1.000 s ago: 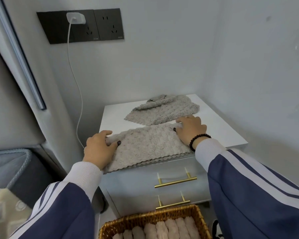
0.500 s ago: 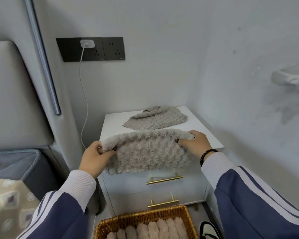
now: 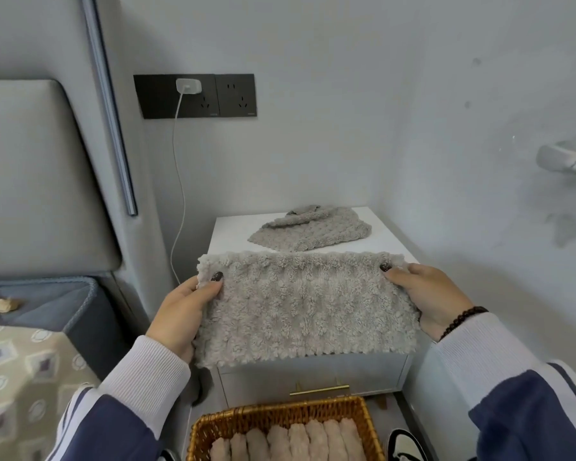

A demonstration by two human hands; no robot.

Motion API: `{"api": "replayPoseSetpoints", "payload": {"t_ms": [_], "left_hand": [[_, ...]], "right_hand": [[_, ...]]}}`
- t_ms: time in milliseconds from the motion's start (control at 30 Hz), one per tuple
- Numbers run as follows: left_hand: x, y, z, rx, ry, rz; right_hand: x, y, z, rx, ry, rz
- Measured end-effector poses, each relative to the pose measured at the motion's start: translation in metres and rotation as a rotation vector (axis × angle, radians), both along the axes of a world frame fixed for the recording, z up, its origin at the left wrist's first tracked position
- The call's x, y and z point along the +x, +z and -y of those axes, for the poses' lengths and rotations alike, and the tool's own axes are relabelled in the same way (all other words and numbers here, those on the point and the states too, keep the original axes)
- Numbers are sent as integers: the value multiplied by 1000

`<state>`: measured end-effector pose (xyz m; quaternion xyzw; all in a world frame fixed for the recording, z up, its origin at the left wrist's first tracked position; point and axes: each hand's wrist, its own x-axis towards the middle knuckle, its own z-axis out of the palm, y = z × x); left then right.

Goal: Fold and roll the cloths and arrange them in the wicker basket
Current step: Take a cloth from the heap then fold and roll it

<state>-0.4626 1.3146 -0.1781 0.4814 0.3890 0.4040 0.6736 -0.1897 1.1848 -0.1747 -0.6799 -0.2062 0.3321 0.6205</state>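
A fluffy grey cloth, folded into a wide strip, hangs in the air in front of the white bedside cabinet. My left hand pinches its left end and my right hand pinches its right end, thumbs on the near face. A second grey cloth lies crumpled on the cabinet top behind it. The wicker basket stands on the floor at the bottom centre, with several rolled cloths side by side in it.
The cabinet's drawers have brass handles. A bed with a padded headboard is on the left. A white charger cable hangs from a black wall socket. A wall stands close on the right, and a shoe is beside the basket.
Both hands have lifted the folded cloth off the cabinet top and brought it toward me, held up by its two ends. The view has tilted upward.
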Motion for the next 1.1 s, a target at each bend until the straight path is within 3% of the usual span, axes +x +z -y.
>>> {"api": "replayPoseSetpoints", "payload": {"t_ms": [233, 400, 500, 900, 1100], "left_hand": [[13, -2, -24, -12, 23, -126], [23, -7, -33, 39, 12, -151], [32, -13, -30, 60, -32, -140], [57, -20, 0, 156, -202, -99], [54, -19, 0, 143, -159, -112]], "right_hand": [[6, 1, -23, -17, -15, 56], [-1, 2, -38, -61, -30, 329], [-19, 1, -46, -3, -34, 378], [-90, 2, -61, 66, 108, 364], [-105, 5, -60, 206, 237, 124]]}}
